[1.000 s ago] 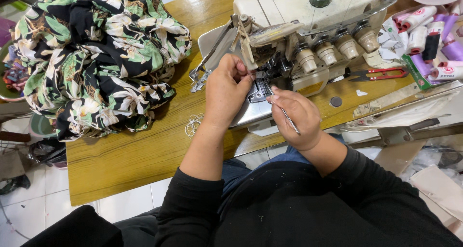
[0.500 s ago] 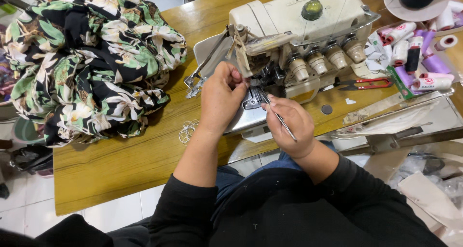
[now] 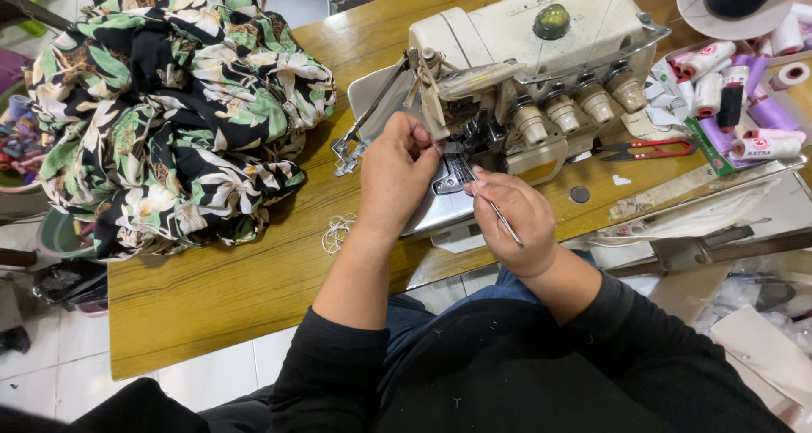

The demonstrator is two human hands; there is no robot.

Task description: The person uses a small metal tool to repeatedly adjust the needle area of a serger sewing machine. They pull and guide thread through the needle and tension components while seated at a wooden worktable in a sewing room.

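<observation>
A cream overlock sewing machine [image 3: 541, 52] stands on a wooden table [image 3: 220, 289]. My left hand [image 3: 397, 175] is pinched at the machine's needle area, its fingertips together on what looks like fine thread, too thin to make out. My right hand [image 3: 512, 217] grips thin metal tweezers [image 3: 505, 221], their tips pointing at the presser foot and metal plate [image 3: 452, 175]. Both hands sit close together in front of the machine.
A heap of black, green and white floral fabric [image 3: 178, 112] covers the table's left. Red-handled snips [image 3: 647, 150] lie right of the machine. Several thread spools [image 3: 744, 95] fill a tray at far right. A loose thread tangle [image 3: 337, 232] lies by my left forearm.
The view has shifted a little. Both hands stay at the needle area; my left hand has risen slightly toward the machine's front, and the tweezers hand holds much the same place.
</observation>
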